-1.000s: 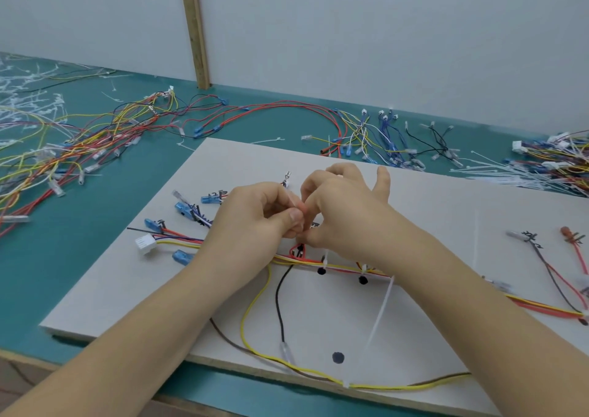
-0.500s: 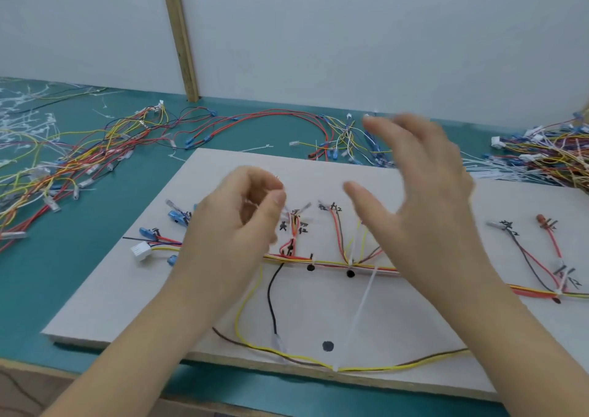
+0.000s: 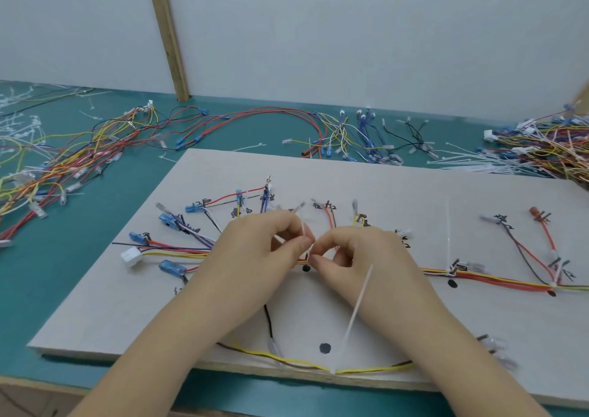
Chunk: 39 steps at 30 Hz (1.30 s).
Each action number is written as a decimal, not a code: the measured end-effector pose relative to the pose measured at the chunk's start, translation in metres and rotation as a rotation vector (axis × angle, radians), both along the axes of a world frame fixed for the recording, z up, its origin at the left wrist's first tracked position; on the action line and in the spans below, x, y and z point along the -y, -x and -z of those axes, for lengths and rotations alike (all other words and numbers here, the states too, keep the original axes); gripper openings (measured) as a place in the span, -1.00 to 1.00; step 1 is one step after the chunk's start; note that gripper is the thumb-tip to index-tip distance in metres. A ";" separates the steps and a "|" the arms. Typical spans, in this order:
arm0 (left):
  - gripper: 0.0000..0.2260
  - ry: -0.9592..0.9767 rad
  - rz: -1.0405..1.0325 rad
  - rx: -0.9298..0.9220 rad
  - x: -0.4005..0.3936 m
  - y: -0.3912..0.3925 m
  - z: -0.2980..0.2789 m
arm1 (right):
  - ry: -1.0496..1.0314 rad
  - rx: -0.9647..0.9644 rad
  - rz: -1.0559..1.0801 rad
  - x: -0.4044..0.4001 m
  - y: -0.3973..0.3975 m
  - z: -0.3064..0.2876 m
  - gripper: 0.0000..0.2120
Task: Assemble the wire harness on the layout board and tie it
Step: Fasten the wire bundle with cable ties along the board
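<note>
Where the board meets us: we see the layout board's [image 3: 382,187] near edge lying on the teal table [image 3: 79,282], with a yellow wire [image 3: 296,361] and a brown wire looping along that edge.
Loose tail: a white cable tie [image 3: 357,311] rises from the yellow loop's low point and slants up in front of our right wrist.
Marks: a black dot [image 3: 324,348] sits on the bare board between our forearms; a smaller one shows just under the fingertips.
Left hand: our left hand [image 3: 255,257] has its fingers curled, thumb and forefinger pinching a thin white tie strip [image 3: 302,225] that stands up between the two hands.
Right hand: our right hand [image 3: 360,257] is curled too, thumb and forefinger pinched close at the same spot, tip to tip with the left; exactly what it holds we cannot tell.
Harness: the wire harness trunk [image 3: 497,281] of red, yellow and orange wires runs across the board's middle, passing under both hands.
Branches: blue terminals [image 3: 172,266] and a white connector [image 3: 130,255] fan out at the left; a red-capped lead [image 3: 541,225] stands at the right.
Beyond the board: loose wire bundles [image 3: 63,168] and spare ties lie on the table.
Farthest: a white wall with a wooden batten [image 3: 167,34].
</note>
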State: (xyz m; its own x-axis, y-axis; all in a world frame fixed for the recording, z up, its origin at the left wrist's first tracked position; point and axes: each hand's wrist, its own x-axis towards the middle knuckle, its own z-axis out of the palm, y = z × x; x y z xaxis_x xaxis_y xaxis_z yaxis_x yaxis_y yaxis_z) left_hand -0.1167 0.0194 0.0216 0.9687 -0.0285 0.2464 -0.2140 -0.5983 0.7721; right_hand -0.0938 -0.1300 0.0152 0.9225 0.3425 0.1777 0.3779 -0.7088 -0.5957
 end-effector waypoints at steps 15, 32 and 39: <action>-0.83 0.065 0.032 0.114 0.003 0.009 0.018 | 0.250 0.224 0.007 -0.007 0.006 0.008 -0.79; -0.97 0.539 -0.071 0.238 0.010 0.020 0.004 | 0.070 0.157 -0.064 0.009 0.008 -0.005 -0.92; -0.85 0.286 0.037 0.009 0.031 0.016 -0.008 | -0.004 0.102 0.086 0.049 -0.002 -0.012 -0.83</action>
State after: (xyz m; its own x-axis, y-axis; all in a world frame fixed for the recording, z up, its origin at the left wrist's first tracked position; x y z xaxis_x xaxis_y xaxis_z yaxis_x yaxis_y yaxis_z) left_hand -0.1331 -0.0113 0.0291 0.9662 0.0076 0.2578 -0.2391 -0.3482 0.9064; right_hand -0.0918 -0.1789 0.0275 0.9257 0.2619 0.2730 0.3743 -0.7387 -0.5606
